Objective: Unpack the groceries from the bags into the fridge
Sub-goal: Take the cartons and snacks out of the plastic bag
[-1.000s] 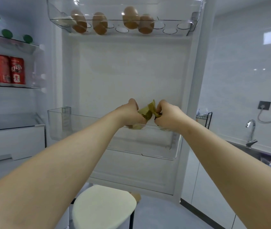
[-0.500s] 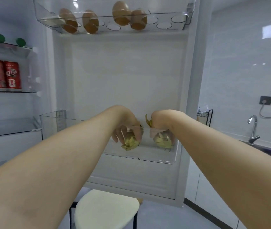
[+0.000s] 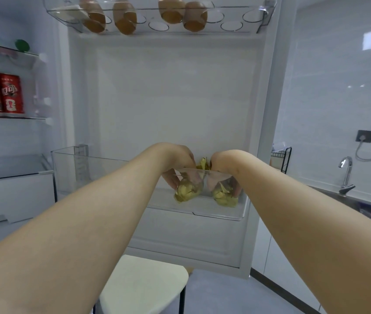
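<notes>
Your hands have dropped into the door bin (image 3: 103, 177); left hand (image 3: 178, 163) clamps the left bundle (image 3: 186, 192), right hand (image 3: 221, 163) the right bundle (image 3: 224, 197), each below its grip

We list: left forearm (image 3: 84, 223), bare, from 8 o'clock; right forearm (image 3: 311, 227), bare, from 4 o'clock; left hand (image 3: 176, 160), right hand (image 3: 224, 160), bare
</notes>
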